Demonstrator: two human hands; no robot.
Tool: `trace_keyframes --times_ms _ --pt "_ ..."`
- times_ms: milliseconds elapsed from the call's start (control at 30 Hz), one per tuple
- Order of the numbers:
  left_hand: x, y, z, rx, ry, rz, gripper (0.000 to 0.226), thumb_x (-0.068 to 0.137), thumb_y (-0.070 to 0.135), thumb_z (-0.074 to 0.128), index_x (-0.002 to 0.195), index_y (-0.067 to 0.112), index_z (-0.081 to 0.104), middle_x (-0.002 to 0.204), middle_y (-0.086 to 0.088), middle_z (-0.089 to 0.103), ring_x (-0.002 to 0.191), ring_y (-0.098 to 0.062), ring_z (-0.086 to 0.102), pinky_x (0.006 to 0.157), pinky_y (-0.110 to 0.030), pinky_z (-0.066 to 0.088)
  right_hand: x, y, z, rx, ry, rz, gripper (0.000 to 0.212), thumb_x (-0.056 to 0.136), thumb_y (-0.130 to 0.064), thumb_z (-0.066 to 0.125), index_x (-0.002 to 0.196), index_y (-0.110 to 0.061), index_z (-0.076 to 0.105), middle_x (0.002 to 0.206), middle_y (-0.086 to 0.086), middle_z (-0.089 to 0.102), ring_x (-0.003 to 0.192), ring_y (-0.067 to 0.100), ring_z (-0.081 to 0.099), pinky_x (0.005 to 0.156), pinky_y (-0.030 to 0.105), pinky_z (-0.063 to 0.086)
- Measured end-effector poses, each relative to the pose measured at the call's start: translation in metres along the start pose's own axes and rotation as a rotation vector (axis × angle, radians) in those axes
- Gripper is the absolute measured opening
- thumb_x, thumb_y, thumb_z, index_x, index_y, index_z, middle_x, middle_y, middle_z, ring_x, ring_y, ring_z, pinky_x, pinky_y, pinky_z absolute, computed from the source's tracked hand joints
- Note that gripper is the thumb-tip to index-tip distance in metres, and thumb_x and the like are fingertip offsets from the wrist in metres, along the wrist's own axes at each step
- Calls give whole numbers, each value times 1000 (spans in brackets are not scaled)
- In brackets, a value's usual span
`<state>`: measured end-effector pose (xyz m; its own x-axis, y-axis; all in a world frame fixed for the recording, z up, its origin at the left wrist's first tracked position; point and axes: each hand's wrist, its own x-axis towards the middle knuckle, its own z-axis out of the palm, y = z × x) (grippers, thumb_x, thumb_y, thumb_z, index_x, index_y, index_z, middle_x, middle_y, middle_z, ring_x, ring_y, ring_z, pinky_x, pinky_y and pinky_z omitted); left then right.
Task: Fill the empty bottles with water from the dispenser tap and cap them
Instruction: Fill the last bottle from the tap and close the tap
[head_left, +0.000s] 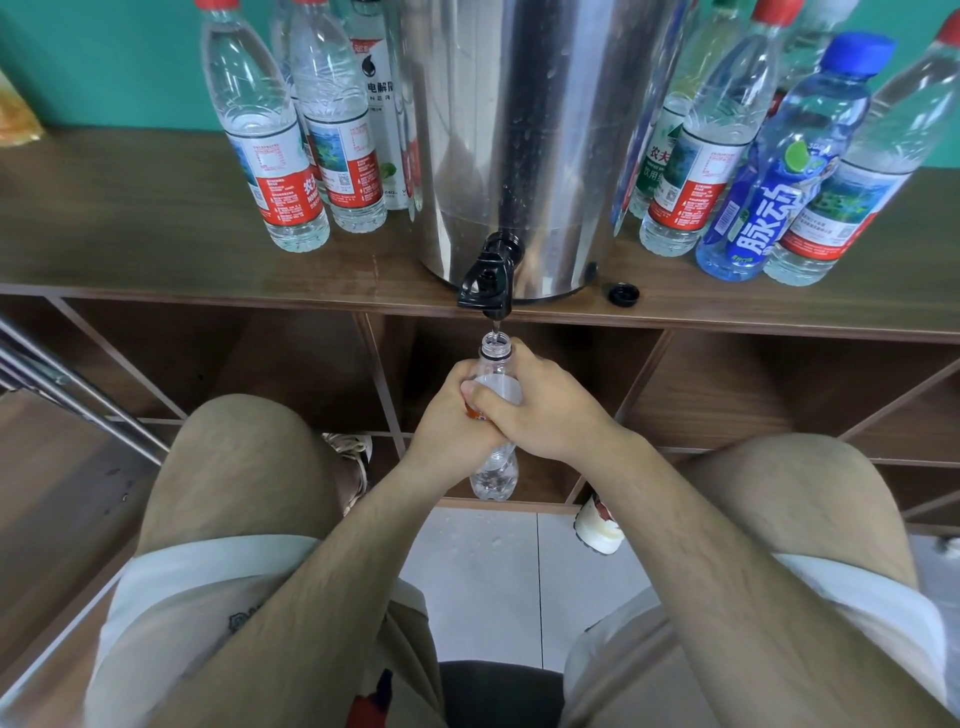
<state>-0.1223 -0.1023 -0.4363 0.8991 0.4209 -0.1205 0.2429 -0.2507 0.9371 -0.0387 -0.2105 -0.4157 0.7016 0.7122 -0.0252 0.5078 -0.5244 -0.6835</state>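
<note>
A clear uncapped plastic bottle (494, 358) stands upright under the black tap (488, 283) of a steel water dispenser (519, 130). A thin stream of water runs from the tap into the bottle's mouth. My left hand (447, 421) and my right hand (540, 410) both grip the bottle's middle, fingers wrapped around it and overlapping. The bottle's base (493, 478) shows below my hands. A loose black cap (623, 294) lies on the shelf top just right of the dispenser.
Capped bottles stand left (270, 140) and right (727, 130) of the dispenser on the wooden shelf top (156, 234), including a blue-capped one (779, 171). Open cubbies lie below. Another bottle (597, 525) lies on the tiled floor between my knees.
</note>
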Motion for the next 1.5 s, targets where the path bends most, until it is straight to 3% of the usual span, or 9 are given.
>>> trace_keyframes --times_ms 200,333,833,1000,1167,1367,1500 --pt "1 -2 -1 -3 -7 1 57 85 12 82 134 19 54 116 4 67 107 -13 66 88 -28 56 0 1 1 7 1 -5 41 101 -53 59 129 -23 55 109 -9 68 97 11 66 81 28 55" --pt "2 -4 0 -19 -3 11 56 85 13 81 134 17 54 118 1 68 109 -14 66 92 -33 57 0 2 2 -1 7 -8 42 101 -53 59 130 -24 54 111 -10 68 98 11 66 81 28 54" --pt "6 -8 0 -10 22 17 49 85 15 82 123 28 54 106 13 66 94 -3 66 63 -4 48 0 -1 -1 10 -1 -10 42 100 -52 60 130 -24 54 112 -8 68 99 12 66 84 31 55" --pt "5 -8 0 -15 16 16 53 85 14 82 129 24 55 113 8 68 101 -8 67 73 -14 49 0 -2 -1 11 -1 -1 44 100 -53 60 132 -24 53 113 -8 68 101 12 66 86 33 56" --pt "5 -6 -1 16 16 25 52 86 16 81 129 26 54 110 13 65 96 -4 65 65 -6 48 0 -2 0 5 -4 6 46 100 -54 60 134 -25 53 116 -8 68 103 12 66 89 35 58" --pt "4 -6 -1 -12 8 11 54 85 13 81 131 25 54 113 10 67 101 -7 66 70 -11 47 0 -1 0 4 -1 10 47 99 -54 60 135 -25 52 117 -9 68 104 12 66 90 36 57" --pt "4 -7 -1 -38 -3 4 58 84 10 82 134 22 54 116 5 68 105 -12 66 80 -21 53 0 -3 -1 1 -6 12 46 100 -53 60 135 -24 52 116 -7 68 103 12 66 88 33 57"
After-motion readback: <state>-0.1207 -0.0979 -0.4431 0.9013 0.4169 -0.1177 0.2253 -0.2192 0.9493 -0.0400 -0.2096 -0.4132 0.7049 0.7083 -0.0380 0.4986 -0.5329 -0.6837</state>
